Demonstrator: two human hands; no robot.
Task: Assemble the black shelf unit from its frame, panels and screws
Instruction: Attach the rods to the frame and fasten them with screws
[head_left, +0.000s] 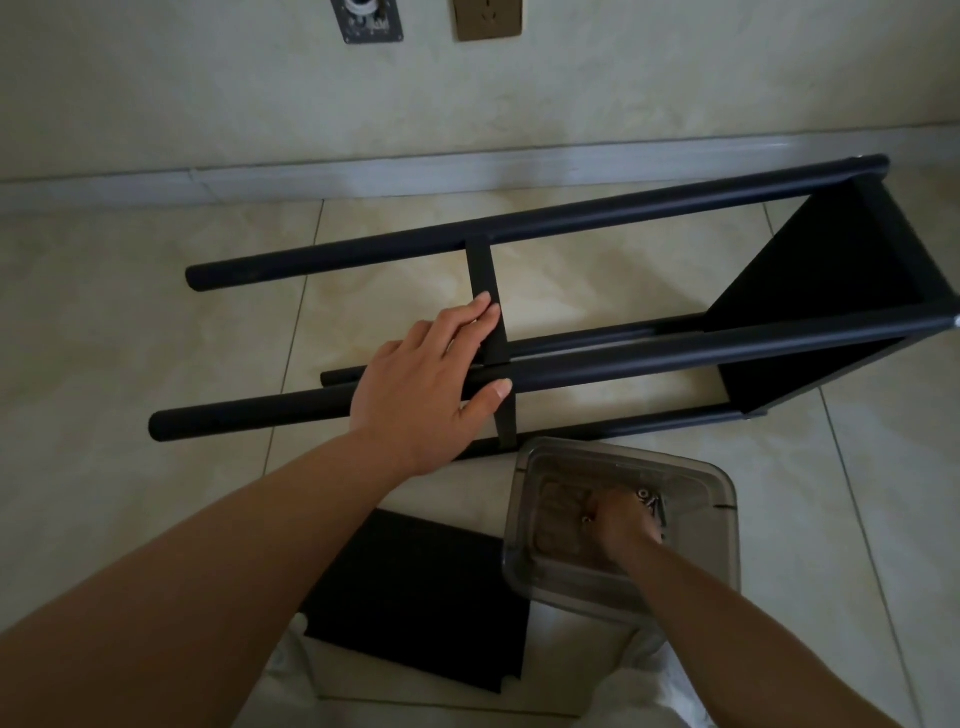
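Both my hands are busy: my left hand (415, 384) lies across the near upper tube of the black shelf frame (571, 228), fingers straight on the flat cross strap (488, 306) and thumb on the tube, the frame lying on its side on the tiled floor (130, 312) with one panel fitted at its right end. My right hand (626, 525) reaches into the clear plastic container (722, 525) among the screws (649, 499), fingers curled, though I cannot tell whether they pinch one; a loose black panel (415, 597) lies just left of it.
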